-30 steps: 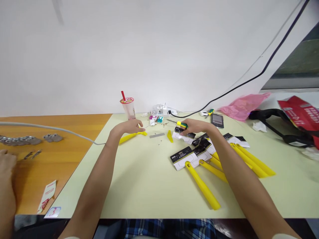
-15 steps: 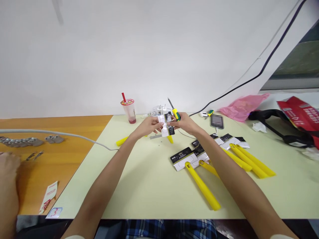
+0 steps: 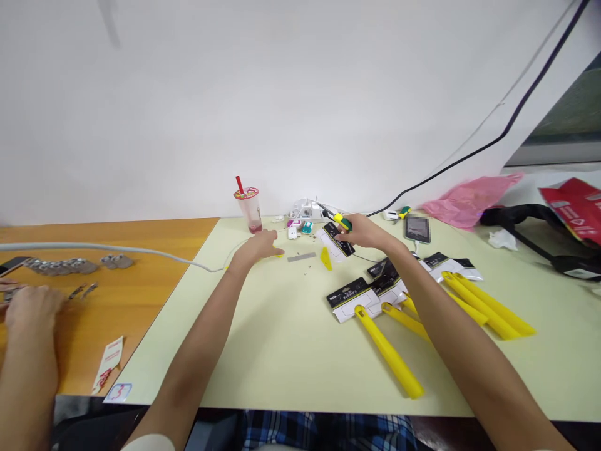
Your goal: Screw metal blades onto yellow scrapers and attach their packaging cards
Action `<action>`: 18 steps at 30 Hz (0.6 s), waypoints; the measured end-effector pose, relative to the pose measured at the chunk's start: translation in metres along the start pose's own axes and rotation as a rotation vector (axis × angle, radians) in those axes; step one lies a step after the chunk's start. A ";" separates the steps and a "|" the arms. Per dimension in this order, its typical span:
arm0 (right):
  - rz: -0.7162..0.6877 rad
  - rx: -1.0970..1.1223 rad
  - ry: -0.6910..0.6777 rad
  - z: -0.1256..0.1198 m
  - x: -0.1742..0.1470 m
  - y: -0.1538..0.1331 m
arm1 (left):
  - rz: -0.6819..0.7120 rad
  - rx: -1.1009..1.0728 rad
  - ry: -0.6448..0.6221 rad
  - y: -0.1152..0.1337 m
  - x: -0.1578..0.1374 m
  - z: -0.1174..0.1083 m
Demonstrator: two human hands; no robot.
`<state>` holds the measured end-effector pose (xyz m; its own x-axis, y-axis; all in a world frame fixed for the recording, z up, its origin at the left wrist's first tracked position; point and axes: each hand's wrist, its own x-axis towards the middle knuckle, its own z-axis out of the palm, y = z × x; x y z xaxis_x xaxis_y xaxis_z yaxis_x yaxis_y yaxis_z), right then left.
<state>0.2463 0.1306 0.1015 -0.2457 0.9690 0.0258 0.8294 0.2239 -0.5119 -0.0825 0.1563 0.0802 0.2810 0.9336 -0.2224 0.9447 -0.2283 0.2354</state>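
Observation:
My left hand (image 3: pixel 256 248) is at the middle left of the table, fingers curled down over a yellow handle (image 3: pixel 278 252) that my hand mostly hides. My right hand (image 3: pixel 364 232) grips a screwdriver (image 3: pixel 342 220) with a yellow and green handle, its shaft pointing up and left. Under my right fingertips is a black-and-white packaging card (image 3: pixel 334 243), tilted on the table; whether they touch it I cannot tell. Just left of the card are a small yellow triangular piece (image 3: pixel 326 258) and a flat grey metal strip (image 3: pixel 302 257). Tiny screws lie nearby.
Several yellow handles (image 3: pixel 389 354) with cards lie at right. A drink cup (image 3: pixel 248 212) stands at the back, near a white power strip (image 3: pixel 307 211). A phone (image 3: pixel 417 228) and headset (image 3: pixel 530 244) lie at right. A co-worker's hand (image 3: pixel 32 307) is at far left.
My left hand has let go of the card and moved left and down onto the yellow handle. The card is lower, by the table. My right hand keeps the screwdriver, now tipped further left.

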 end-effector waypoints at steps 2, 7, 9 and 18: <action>0.012 -0.048 -0.037 -0.002 0.001 0.007 | -0.078 0.056 -0.004 -0.012 0.002 0.000; 0.075 -0.142 -0.138 0.003 0.007 0.025 | -0.172 0.121 -0.069 -0.030 0.000 -0.005; 0.090 -0.156 -0.167 0.005 0.009 0.030 | -0.166 0.128 -0.087 -0.033 -0.001 -0.007; 0.114 -0.110 -0.235 0.007 0.010 0.039 | -0.082 0.079 -0.093 -0.024 -0.005 -0.015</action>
<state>0.2728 0.1482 0.0758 -0.2469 0.9406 -0.2329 0.9047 0.1377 -0.4031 -0.1090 0.1611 0.0896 0.2135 0.9213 -0.3251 0.9744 -0.1769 0.1387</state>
